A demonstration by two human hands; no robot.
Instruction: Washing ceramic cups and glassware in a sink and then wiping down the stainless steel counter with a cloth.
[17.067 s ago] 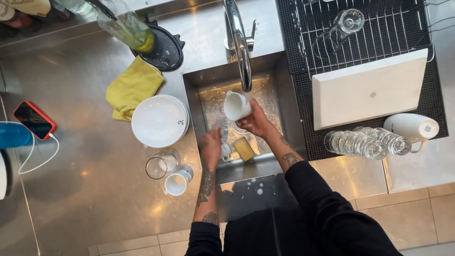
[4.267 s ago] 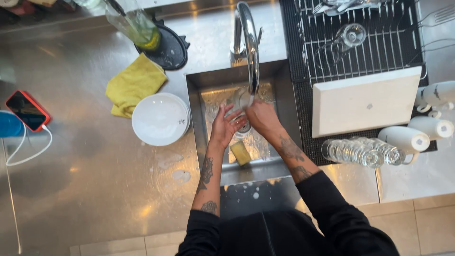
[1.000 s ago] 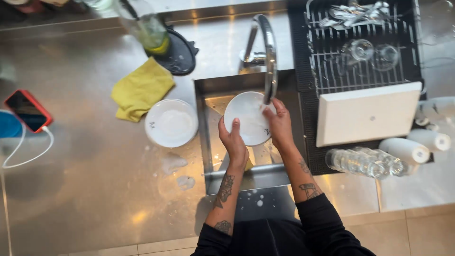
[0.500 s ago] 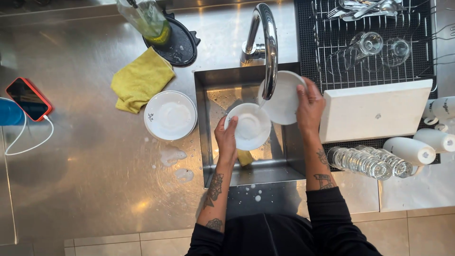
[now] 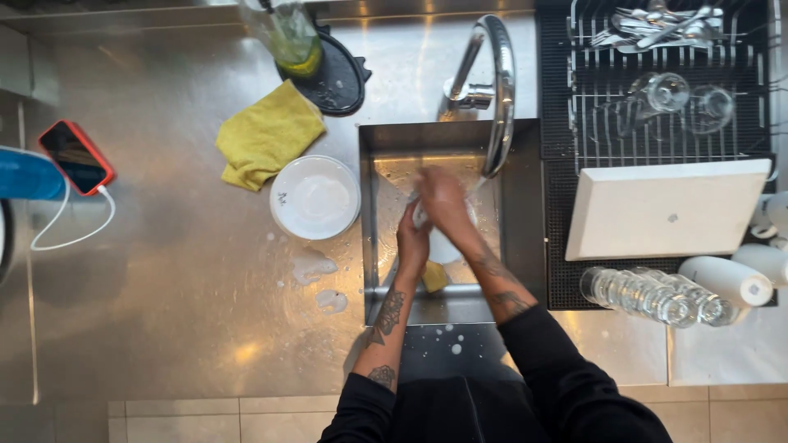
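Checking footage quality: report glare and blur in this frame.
Head view: glare streaks the steel counter and faucet; the right hand and left hand with the white dish are motion-blurred; the dish rack stays sharp.

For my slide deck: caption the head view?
Both hands rinse a white dish in a steel sink under a curved tap.

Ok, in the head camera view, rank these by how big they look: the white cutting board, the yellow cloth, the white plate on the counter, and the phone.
1. White cutting board, clearly largest.
2. Yellow cloth and white plate: they look about alike, so no ranking between them.
3. Phone, smallest.
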